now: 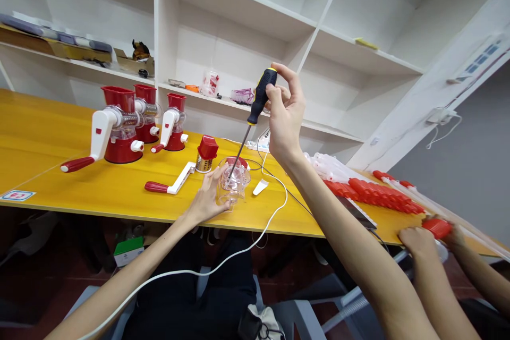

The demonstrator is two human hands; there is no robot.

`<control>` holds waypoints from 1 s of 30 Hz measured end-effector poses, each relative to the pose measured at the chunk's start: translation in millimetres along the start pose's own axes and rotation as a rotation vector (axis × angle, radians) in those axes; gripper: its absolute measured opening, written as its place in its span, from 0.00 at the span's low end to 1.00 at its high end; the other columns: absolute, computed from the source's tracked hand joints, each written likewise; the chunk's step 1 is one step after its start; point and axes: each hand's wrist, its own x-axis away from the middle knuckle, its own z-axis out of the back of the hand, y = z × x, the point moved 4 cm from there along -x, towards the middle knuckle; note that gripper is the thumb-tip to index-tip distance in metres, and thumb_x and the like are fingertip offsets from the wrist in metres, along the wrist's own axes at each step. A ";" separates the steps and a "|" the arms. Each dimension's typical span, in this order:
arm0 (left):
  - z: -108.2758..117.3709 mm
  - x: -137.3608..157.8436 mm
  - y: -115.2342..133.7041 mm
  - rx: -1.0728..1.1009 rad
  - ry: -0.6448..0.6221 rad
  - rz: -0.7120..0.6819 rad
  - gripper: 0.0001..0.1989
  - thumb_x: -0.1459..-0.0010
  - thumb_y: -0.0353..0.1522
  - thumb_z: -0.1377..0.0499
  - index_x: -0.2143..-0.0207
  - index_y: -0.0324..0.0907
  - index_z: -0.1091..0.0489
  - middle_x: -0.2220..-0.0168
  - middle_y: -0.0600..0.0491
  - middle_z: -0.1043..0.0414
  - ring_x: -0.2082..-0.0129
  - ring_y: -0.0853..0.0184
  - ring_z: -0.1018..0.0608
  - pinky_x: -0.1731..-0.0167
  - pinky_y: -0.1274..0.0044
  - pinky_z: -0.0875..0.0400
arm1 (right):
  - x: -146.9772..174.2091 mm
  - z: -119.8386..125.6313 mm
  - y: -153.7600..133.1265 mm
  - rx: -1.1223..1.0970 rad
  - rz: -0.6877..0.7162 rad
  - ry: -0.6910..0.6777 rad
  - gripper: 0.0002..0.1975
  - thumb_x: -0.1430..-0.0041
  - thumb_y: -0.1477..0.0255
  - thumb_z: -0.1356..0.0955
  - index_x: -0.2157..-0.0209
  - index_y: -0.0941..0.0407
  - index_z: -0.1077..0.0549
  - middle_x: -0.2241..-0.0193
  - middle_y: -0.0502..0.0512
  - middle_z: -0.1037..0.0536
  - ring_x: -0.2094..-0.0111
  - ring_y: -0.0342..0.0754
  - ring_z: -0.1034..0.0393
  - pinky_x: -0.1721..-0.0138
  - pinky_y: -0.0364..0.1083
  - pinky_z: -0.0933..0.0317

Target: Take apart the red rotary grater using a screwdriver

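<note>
My right hand [285,111] is raised, its fingers closed on the handle of a black and yellow screwdriver [261,96]. The shaft slants down to the left, its tip inside a clear plastic housing [233,183] on the table. Holding that housing from its left side is my left hand [209,194], thumb at the front. Just left of it stands a metal grater drum [204,163] with a red pusher [207,146] on top. A white crank with a red handle [171,186] lies farther left. Behind the housing, a red base piece [238,162] is partly hidden.
Several red and white rotary graters [123,127] stand at the left of the yellow table [71,180]. A white cable [279,207] crosses the table's front edge. At right lie piled red and white parts [374,194]; another person's hands [420,239] hold a red piece there.
</note>
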 end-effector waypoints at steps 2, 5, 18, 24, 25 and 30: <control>0.1 -0.2 0.1 0.005 0.002 -0.001 0.49 0.48 0.30 0.35 0.30 0.54 0.60 0.32 0.47 0.49 0.34 0.51 0.41 0.42 0.58 0.31 | -0.1 -0.1 0.9 -0.023 0.008 -0.008 0.22 0.42 0.50 0.33 0.50 0.46 0.34 0.68 0.49 0.26 0.66 0.44 0.29 0.62 0.47 0.30; -0.4 -0.2 -1.5 -0.001 0.008 0.001 0.49 0.48 0.31 0.35 0.30 0.54 0.59 0.32 0.46 0.49 0.34 0.50 0.41 0.43 0.58 0.30 | -0.2 -0.1 0.7 -0.011 0.031 -0.001 0.24 0.44 0.51 0.30 0.50 0.46 0.34 0.65 0.50 0.26 0.64 0.44 0.29 0.60 0.47 0.29; -0.4 -0.1 -0.9 -0.004 0.011 0.010 0.50 0.49 0.30 0.35 0.30 0.54 0.58 0.33 0.45 0.47 0.35 0.51 0.39 0.42 0.59 0.31 | 1.5 -3.0 -4.1 0.005 0.019 -0.022 0.25 0.42 0.48 0.33 0.49 0.46 0.36 0.67 0.50 0.27 0.64 0.45 0.29 0.59 0.49 0.30; -2.1 0.6 -4.6 -0.003 0.009 0.009 0.50 0.48 0.31 0.34 0.30 0.54 0.59 0.32 0.46 0.49 0.34 0.50 0.40 0.42 0.58 0.32 | 0.7 -3.9 -6.2 0.032 0.037 -0.036 0.27 0.46 0.48 0.30 0.50 0.46 0.34 0.64 0.50 0.26 0.63 0.44 0.28 0.60 0.48 0.29; -2.3 0.7 -5.1 -0.003 0.008 0.008 0.50 0.48 0.31 0.35 0.30 0.54 0.59 0.32 0.46 0.49 0.34 0.50 0.41 0.42 0.58 0.32 | 0.7 -3.9 -6.2 0.035 0.041 -0.043 0.27 0.45 0.48 0.30 0.49 0.46 0.34 0.64 0.50 0.26 0.62 0.44 0.28 0.59 0.48 0.29; -1.1 0.0 -2.9 -0.003 0.010 -0.014 0.50 0.48 0.31 0.35 0.30 0.55 0.60 0.31 0.48 0.49 0.33 0.51 0.42 0.41 0.59 0.33 | 1.3 -2.3 -4.7 0.027 0.037 -0.030 0.24 0.41 0.48 0.33 0.48 0.45 0.34 0.67 0.49 0.25 0.65 0.44 0.28 0.60 0.49 0.29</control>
